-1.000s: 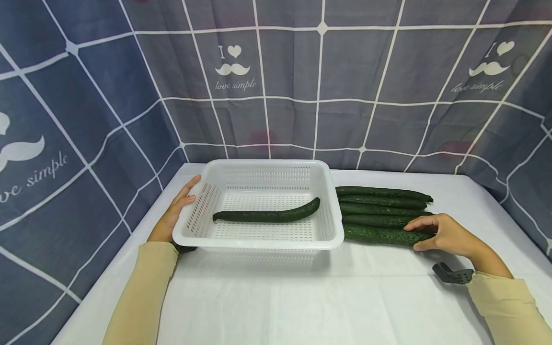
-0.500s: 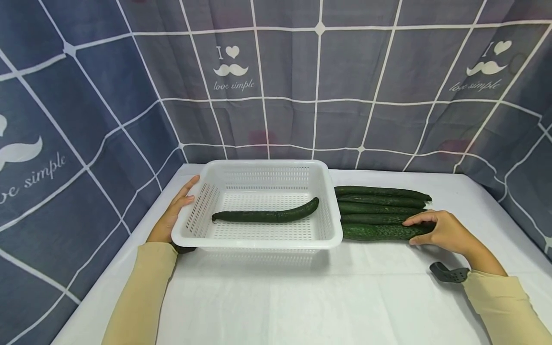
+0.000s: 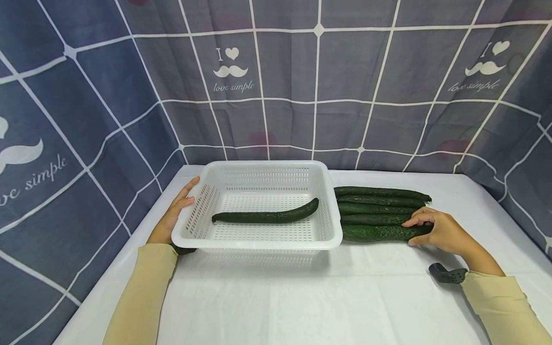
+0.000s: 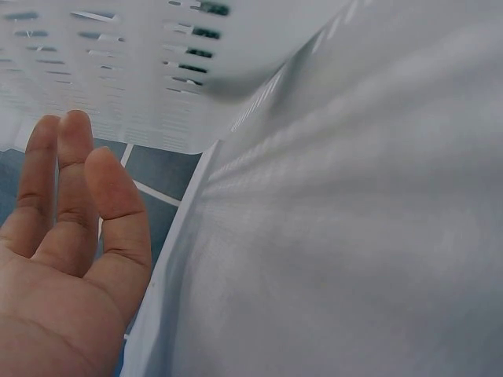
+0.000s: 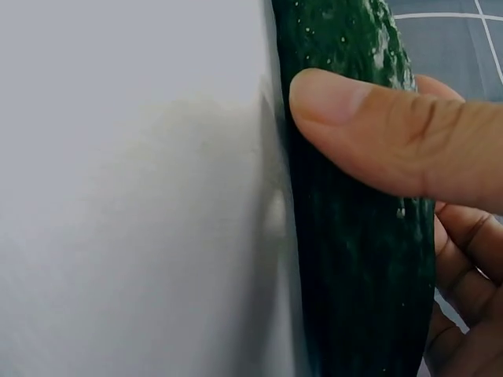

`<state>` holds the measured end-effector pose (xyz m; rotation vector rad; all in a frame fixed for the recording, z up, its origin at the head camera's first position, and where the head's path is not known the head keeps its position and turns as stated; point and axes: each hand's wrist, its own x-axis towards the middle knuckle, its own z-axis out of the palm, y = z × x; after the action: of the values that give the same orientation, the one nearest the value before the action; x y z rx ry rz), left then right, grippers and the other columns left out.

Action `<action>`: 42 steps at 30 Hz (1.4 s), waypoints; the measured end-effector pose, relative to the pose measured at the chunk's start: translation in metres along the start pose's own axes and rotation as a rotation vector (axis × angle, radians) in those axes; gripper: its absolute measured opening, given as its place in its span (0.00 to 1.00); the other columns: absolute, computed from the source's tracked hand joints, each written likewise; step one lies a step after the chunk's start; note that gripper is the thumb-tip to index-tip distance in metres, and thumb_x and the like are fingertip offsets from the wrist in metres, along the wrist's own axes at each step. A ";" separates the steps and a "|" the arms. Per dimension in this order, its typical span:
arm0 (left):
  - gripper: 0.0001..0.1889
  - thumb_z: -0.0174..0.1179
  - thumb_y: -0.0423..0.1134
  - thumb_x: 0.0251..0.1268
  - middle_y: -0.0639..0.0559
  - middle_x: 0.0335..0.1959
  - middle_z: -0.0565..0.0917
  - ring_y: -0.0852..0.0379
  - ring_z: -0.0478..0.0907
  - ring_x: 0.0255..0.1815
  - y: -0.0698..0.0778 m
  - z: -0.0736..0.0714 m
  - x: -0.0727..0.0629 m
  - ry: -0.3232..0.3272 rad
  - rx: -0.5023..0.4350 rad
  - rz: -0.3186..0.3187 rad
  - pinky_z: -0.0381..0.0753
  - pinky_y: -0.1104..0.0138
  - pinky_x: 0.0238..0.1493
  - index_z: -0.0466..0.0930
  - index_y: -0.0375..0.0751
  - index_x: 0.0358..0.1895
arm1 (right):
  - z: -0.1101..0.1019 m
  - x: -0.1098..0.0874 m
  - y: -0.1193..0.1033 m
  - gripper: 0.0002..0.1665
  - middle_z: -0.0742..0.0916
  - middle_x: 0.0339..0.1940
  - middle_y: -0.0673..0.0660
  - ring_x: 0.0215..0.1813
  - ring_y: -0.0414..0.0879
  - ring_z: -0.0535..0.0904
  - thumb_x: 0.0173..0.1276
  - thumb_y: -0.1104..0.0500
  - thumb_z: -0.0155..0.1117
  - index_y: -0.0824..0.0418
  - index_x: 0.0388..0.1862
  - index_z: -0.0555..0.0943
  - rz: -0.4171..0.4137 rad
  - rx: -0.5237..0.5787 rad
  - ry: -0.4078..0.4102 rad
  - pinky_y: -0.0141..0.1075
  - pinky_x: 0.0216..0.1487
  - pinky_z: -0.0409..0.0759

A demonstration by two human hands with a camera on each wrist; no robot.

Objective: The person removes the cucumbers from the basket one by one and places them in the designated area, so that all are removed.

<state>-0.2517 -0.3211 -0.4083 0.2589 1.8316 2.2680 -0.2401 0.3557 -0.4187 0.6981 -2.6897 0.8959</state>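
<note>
My right hand (image 3: 440, 232) pinches the right end of the nearest cucumber (image 3: 379, 233), which lies on the white cloth. In the right wrist view the thumb (image 5: 338, 98) presses one side of its bumpy dark green skin, and the other fingers are partly hidden behind it. Against the left side of a white perforated basket (image 3: 258, 243) rests my left hand (image 3: 172, 215). Its fingers (image 4: 75, 141) are extended and only slightly bent beside the basket wall in the left wrist view. Inside the basket lies one cucumber (image 3: 263, 217), curved up at its right end.
Several more cucumbers (image 3: 379, 209) lie side by side behind the pinched one, right of the basket. White cloth (image 3: 280, 302) covers the table. A dark grid-patterned curtain (image 3: 284, 86) encloses the back and sides.
The right hand and the nearest cucumber have shifted slightly back, toward the row of cucumbers. The left hand and the basket keep their places.
</note>
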 end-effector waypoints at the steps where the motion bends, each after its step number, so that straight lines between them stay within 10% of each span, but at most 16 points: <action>1: 0.36 0.47 0.45 0.84 0.57 0.82 0.56 0.56 0.56 0.78 0.000 0.000 0.000 0.003 0.000 -0.003 0.68 0.64 0.68 0.50 0.72 0.88 | 0.000 0.000 0.000 0.25 0.84 0.40 0.38 0.41 0.28 0.75 0.39 0.69 0.93 0.62 0.39 0.93 -0.003 0.012 -0.003 0.25 0.39 0.71; 42: 0.33 0.46 0.42 0.84 0.60 0.77 0.62 0.59 0.60 0.75 0.001 0.001 0.000 -0.020 -0.022 0.031 0.67 0.65 0.68 0.54 0.71 0.86 | -0.013 0.008 -0.020 0.17 0.90 0.44 0.41 0.44 0.31 0.83 0.64 0.71 0.78 0.68 0.52 0.89 -0.012 0.147 -0.095 0.22 0.46 0.77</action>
<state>-0.2510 -0.3202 -0.4073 0.3075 1.8036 2.2965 -0.2360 0.3468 -0.3952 0.8060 -2.7189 1.0922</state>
